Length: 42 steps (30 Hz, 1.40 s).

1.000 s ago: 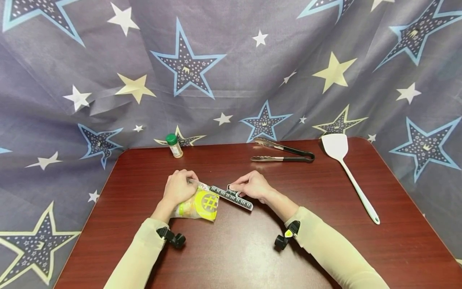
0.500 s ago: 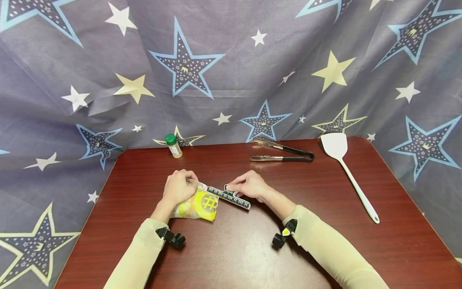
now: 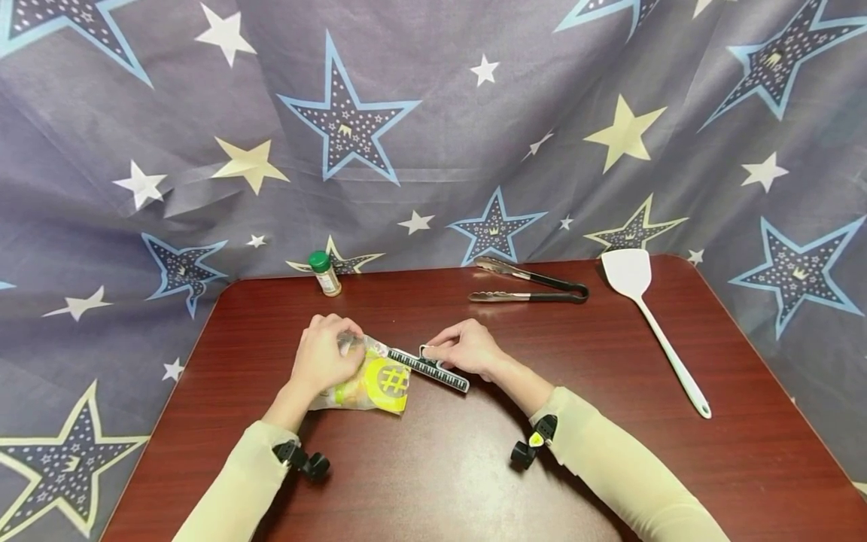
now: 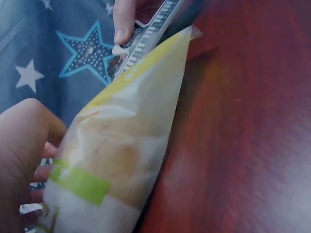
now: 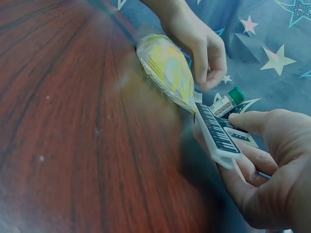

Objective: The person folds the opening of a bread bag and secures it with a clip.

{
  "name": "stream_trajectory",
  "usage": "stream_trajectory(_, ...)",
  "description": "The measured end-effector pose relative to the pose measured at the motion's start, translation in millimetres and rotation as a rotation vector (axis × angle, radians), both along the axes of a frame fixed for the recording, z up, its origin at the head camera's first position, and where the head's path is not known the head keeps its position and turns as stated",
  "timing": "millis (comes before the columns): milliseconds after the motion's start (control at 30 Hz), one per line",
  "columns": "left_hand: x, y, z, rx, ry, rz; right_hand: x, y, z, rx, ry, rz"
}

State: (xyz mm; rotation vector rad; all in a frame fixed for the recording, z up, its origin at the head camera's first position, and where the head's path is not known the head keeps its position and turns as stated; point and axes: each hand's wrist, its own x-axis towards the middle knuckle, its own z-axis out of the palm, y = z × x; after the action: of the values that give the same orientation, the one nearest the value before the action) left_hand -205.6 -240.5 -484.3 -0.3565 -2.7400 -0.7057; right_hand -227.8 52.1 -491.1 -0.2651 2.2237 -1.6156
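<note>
A clear plastic bag of bread with a yellow print [image 3: 386, 380] lies on the table, its contents partly visible in the left wrist view. Along its upper right edge sits a long clip with a piano-key pattern [image 3: 427, 369], one end overlapping the bag's corner. My right hand [image 3: 467, 348] pinches the clip's handle between thumb and fingers, as the right wrist view also shows. Beside the bag's upper left part is my left hand [image 3: 327, 352], its fingers loosely bent. In the right wrist view that left hand [image 5: 201, 48] appears just apart from the bag.
At the back left stands a green-capped spice jar [image 3: 325, 275]. Metal tongs with black handles [image 3: 535, 286] lie at the back. A white spatula [image 3: 657, 324] lies along the right side. Behind the table [image 3: 447, 474] hangs a star-patterned cloth [image 3: 433, 150].
The right hand has shifted the clip slightly left, further over the bag's corner. My left hand has let go of the bag's edge and drawn a little left.
</note>
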Motion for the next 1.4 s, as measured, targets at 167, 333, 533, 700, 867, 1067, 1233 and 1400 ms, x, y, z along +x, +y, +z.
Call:
stream_trajectory(167,31.0,-7.4,8.0,-0.178,-0.059,-0.015,2.0,-2,0.2,0.009,0.010,0.016)
stream_trajectory(333,55.5,-5.4,15.4,-0.296,-0.142,-0.010,2.8,-1,3.1,0.072,0.098,0.034)
stream_trajectory(533,58.9,-0.4,19.4,-0.310,-0.188,0.007,2.4,1,3.3,0.075,0.102,0.071)
stream_trajectory(700,57.2,0.8,20.3,-0.307,-0.186,0.015,2.0,2,1.5,-0.020,-0.031,0.088)
stream_trajectory(867,55.2,1.4,19.1,-0.307,-0.176,0.015,1.7,1,2.4,-0.082,-0.103,0.056)
stream_trajectory(1067,54.9,0.7,15.7,-0.315,-0.171,0.026,1.4,-1,0.4,-0.070,-0.109,0.040)
stream_trajectory(1233,54.2,1.8,12.9,-0.305,-0.158,0.025,0.5,-4,-2.0,-0.118,-0.123,0.034)
stream_trajectory(1400,54.9,4.3,10.6,-0.293,-0.156,0.022,-1.7,-7,-4.2,-0.126,-0.102,0.030)
